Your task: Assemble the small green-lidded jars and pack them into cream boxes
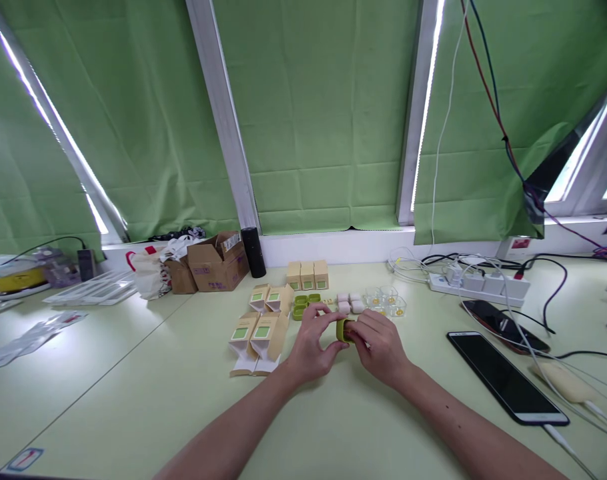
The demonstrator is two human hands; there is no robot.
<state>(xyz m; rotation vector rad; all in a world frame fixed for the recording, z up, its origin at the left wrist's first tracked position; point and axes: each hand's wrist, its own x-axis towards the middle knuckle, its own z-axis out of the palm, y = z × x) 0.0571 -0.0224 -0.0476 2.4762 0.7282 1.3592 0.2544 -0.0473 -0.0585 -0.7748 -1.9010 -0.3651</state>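
My left hand [313, 343] grips a small olive-green square cup [342, 331] by its edges, thumb below and fingers above, tilted on its side over the table. The bent fingers of my right hand [381, 343] reach into its opening; their tips are hidden, and I cannot tell what they hold. Just behind my hands stand more green cups [299, 311], several whitish-pink blocks [351, 303] and clear cups [386, 300] with yellow spots inside. On the left, several unfolded kraft boxes [252, 337] with green labels lie with white flaps out.
Closed kraft boxes [307, 275] stand in a row at the back. A cardboard carton [218, 261] and a black cylinder [253, 252] are back left. To the right lie a phone [506, 377], a dark device [503, 323], cables and a power strip [478, 285].
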